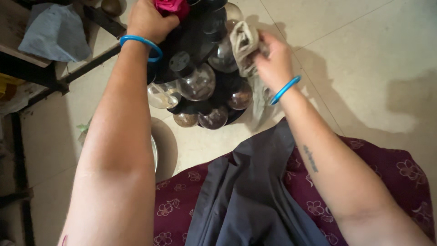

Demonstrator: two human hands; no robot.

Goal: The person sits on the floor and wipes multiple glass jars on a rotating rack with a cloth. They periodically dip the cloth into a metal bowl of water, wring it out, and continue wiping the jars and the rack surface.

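The left hand (148, 20) is closed over the top of a dark round rack (191, 43) of glass jars, its fingers curled down beside a bright pink piece (172, 6) at the rack's crown; whether they press the pink piece or only the rack's top I cannot tell. The right hand (273, 57) is pinched shut around a bunched, greyish-beige cloth (244, 43), which it holds against the rack's side just beside a clear round jar (224, 55); a tail of the cloth hangs down below the wrist. Each wrist wears 1 blue bangle, the left one (143, 44) close to the rack, the right one (285, 89) further down the forearm. Between the 2 hands stands a bulbous jar with a black lid (195, 78), and nearer the person than both hands more round jars ring the rack's lower tier, among them a brown-tinted one (213, 116). The rack sits on a pale tiled floor (364, 50). Beyond the left hand, to its outer side, a folded blue-grey cloth (54, 32) lies on a low wooden shelf (13, 50). Below the forearms, maroon flowered fabric (400, 177) and a dark grey drape (246, 191) cover the person's lap.
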